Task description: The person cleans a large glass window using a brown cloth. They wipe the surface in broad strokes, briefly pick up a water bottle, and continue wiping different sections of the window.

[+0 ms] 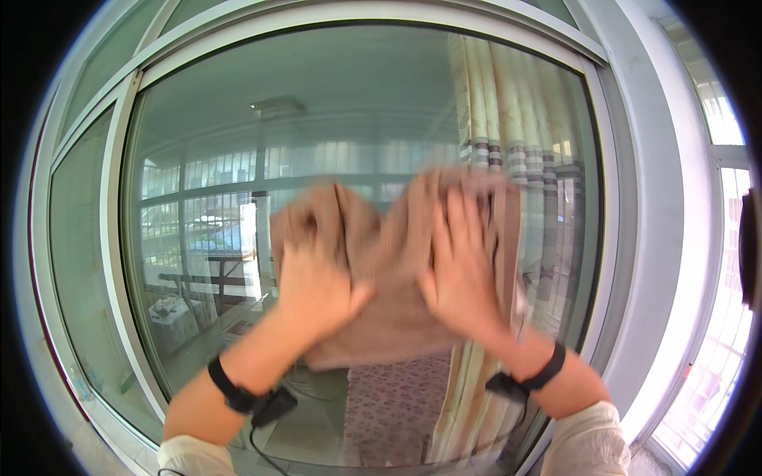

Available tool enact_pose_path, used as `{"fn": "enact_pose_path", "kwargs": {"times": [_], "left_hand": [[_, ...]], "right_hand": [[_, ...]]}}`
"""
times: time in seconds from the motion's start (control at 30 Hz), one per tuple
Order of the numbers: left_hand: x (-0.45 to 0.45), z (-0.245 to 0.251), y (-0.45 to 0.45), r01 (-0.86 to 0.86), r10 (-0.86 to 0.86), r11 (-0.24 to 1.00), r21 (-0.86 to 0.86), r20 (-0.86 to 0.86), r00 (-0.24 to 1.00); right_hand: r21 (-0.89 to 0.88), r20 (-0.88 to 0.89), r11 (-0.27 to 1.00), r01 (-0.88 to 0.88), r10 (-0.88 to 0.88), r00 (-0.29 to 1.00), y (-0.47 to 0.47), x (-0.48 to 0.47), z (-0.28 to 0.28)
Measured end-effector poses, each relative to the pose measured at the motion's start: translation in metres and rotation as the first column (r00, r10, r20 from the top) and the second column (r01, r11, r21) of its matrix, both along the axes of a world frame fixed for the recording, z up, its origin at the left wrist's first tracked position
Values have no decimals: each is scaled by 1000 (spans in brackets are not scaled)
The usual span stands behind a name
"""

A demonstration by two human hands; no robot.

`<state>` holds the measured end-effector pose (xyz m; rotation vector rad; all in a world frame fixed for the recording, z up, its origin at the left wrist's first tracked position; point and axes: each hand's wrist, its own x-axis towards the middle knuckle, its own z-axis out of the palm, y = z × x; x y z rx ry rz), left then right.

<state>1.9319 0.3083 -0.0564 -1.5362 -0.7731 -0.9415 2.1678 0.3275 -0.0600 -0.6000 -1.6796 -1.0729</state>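
Note:
A brown cloth, blurred and bunched into folds along its top, lies spread against the large glass pane in front of me. My left hand holds the cloth's left part to the glass, its fingertips blurred among the folds. On the right part, my right hand pins the cloth with its fingers stretched upward and close together. The cloth's lower edge hangs below both palms.
A pale window frame surrounds the pane, with a narrower glass panel at left. Behind the glass hang striped curtains and a patterned pink fabric. Black wrist straps carry small boxes with cables. A barred window stands at right.

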Motion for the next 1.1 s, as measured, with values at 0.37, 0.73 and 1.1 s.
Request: {"fn": "enact_pose_path", "kwargs": {"times": [0.37,0.73,1.1], "left_hand": [[-24,182,17,-20,-64,898,439,176,982],[-36,-141,-31,57,-40,980,-189,91,995],[-145,58,-9,-18,-45,972,234,263,964]], "right_hand": [[331,-197,943,27,41,980,23,-53,208],[-270,480,962,-43,173,860,-48,-48,-64],[327,75,891,-316,309,948,26,-174,112]]}}
